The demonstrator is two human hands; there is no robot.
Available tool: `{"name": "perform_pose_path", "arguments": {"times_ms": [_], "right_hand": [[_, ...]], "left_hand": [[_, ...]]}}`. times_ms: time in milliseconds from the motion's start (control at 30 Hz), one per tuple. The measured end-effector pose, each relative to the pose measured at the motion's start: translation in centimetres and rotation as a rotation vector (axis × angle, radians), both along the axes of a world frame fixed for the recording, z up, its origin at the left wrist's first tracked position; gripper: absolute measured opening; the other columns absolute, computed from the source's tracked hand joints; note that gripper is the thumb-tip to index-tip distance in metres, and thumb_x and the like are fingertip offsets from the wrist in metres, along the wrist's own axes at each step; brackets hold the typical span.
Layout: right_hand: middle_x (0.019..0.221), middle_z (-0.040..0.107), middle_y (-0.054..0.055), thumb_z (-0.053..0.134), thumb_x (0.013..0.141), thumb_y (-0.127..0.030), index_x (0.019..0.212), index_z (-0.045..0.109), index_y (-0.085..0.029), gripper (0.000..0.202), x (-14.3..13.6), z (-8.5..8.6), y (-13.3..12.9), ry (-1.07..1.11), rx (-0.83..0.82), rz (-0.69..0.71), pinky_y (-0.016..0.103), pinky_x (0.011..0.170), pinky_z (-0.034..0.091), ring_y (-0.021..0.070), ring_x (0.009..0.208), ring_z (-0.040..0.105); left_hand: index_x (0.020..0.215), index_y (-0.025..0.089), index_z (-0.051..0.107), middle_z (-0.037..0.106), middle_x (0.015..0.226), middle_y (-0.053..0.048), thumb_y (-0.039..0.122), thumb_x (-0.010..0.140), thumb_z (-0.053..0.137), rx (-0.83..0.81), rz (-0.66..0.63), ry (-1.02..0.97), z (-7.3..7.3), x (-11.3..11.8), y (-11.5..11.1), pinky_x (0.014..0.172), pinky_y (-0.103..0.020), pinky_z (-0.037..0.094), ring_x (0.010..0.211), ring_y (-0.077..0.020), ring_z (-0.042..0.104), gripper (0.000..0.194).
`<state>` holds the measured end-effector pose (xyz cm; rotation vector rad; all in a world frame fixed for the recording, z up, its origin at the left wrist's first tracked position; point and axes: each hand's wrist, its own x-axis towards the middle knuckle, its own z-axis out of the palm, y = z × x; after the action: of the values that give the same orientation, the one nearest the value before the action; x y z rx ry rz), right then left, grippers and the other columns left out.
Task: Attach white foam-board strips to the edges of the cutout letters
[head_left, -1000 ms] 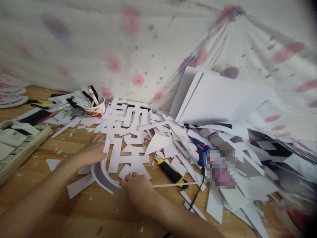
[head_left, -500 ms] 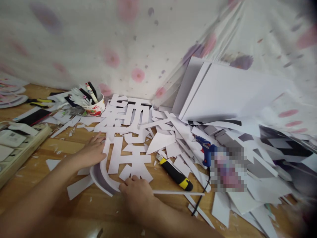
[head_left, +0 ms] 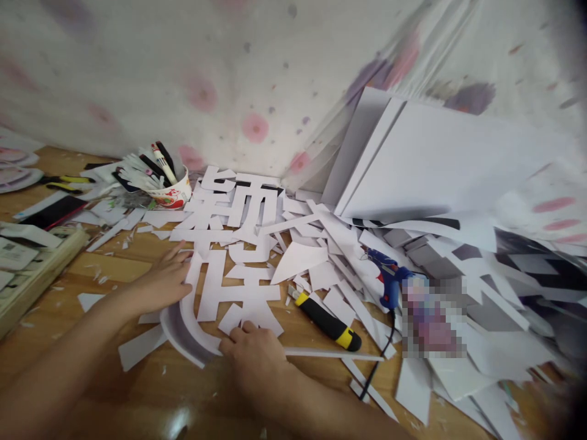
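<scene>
My left hand [head_left: 167, 278] rests against the upper end of a curved white board piece [head_left: 190, 327], thumb and fingers along its edge. This piece has a flat face with a raised strip bent round its outer side. Lower right, my right hand [head_left: 254, 354] closes on its other end, its fingertips partly hidden. From under that hand a thin straight white strip [head_left: 330, 353] runs to the right. Just beyond both hands lie cut-out white character pieces [head_left: 243, 293]. A larger cut-out character [head_left: 233, 208] lies farther back.
A black-and-yellow utility knife [head_left: 328, 321] and a blue glue gun [head_left: 387, 278] with a cord lie to the right among white scraps [head_left: 302, 263]. A paper cup [head_left: 174, 194] of pens stands back left, near a power strip [head_left: 41, 275]. White boards [head_left: 431, 165] lean against the covered wall.
The view has shifted slightly. My left hand stays at the curved piece's upper end, its fingers a little more spread. My right hand keeps its place.
</scene>
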<state>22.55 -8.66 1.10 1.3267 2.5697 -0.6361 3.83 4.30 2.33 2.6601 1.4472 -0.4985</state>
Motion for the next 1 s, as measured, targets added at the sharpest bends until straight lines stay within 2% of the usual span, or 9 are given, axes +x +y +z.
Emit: {"name": "perform_pose_path", "arguments": {"times_ms": [167, 400, 633, 800, 1000], "right_hand": [[0.093, 0.063, 0.006, 0.058, 0.077, -0.021, 0.097, 0.058, -0.019, 0.020, -0.11, -0.64, -0.19, 0.027, 0.022, 0.013, 0.034, 0.063, 0.051, 0.0209, 0.086, 0.056], [0.096, 0.062, 0.006, 0.060, 0.076, -0.022, 0.099, 0.057, -0.018, 0.024, 0.05, -0.31, -0.05, 0.011, -0.006, 0.028, 0.035, 0.065, 0.052, 0.0218, 0.089, 0.055], [0.093, 0.063, 0.005, 0.055, 0.080, -0.019, 0.099, 0.058, -0.018, 0.020, 0.47, 0.22, 0.37, -0.013, 0.002, 0.017, 0.033, 0.064, 0.051, 0.0210, 0.089, 0.055], [0.091, 0.064, 0.005, 0.055, 0.080, -0.018, 0.097, 0.059, -0.018, 0.017, 0.70, 0.06, 0.09, 0.000, 0.036, 0.006, 0.032, 0.062, 0.050, 0.0206, 0.086, 0.055], [0.093, 0.063, 0.005, 0.056, 0.080, -0.020, 0.095, 0.059, -0.018, 0.016, 0.59, -0.32, -0.21, 0.004, 0.023, 0.026, 0.033, 0.064, 0.050, 0.0212, 0.090, 0.055]], "left_hand": [[0.107, 0.008, 0.060, 0.045, 0.135, -0.014, 0.018, 0.065, 0.045, -0.018, 0.045, -0.031, -0.38, -0.41, 0.17, 0.110, -0.040, 0.022, 0.135, -0.0298, 0.017, 0.046], [0.119, 0.002, 0.051, 0.038, 0.139, -0.017, 0.022, 0.069, 0.042, -0.030, 0.009, 0.008, -0.60, -0.68, 0.06, 0.111, -0.040, 0.016, 0.136, -0.0295, 0.010, 0.055], [0.114, 0.004, 0.055, 0.039, 0.138, -0.018, 0.022, 0.070, 0.039, -0.022, 0.047, -0.034, -0.47, -0.60, -0.07, 0.110, -0.042, 0.019, 0.136, -0.0300, 0.013, 0.050], [0.118, 0.008, 0.054, 0.041, 0.138, -0.013, 0.026, 0.069, 0.040, -0.015, 0.076, -0.020, -0.27, -0.29, -0.38, 0.110, -0.040, 0.019, 0.136, -0.0282, 0.013, 0.055], [0.122, 0.003, 0.050, 0.039, 0.139, -0.016, 0.024, 0.067, 0.040, -0.023, 0.102, -0.025, -0.10, 0.02, -0.81, 0.110, -0.044, 0.015, 0.136, -0.0296, 0.013, 0.060]]}}
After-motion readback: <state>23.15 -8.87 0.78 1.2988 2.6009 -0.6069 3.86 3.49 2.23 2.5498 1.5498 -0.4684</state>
